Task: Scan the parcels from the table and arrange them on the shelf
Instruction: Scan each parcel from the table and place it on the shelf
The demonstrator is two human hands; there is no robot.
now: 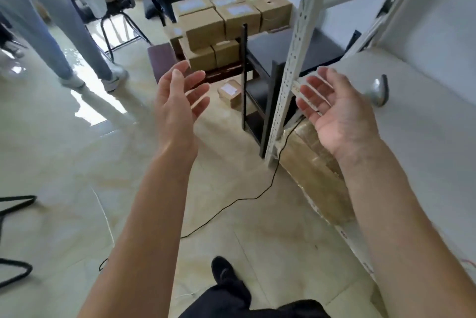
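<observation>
Left hand [177, 101] raised, empty; right hand [337, 114] likewise.

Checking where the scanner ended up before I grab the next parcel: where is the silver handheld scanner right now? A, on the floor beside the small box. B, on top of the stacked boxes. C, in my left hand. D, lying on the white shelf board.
D: the scanner lies on the white shelf board, and the left hand and right hand are open and hold nothing.
</observation>
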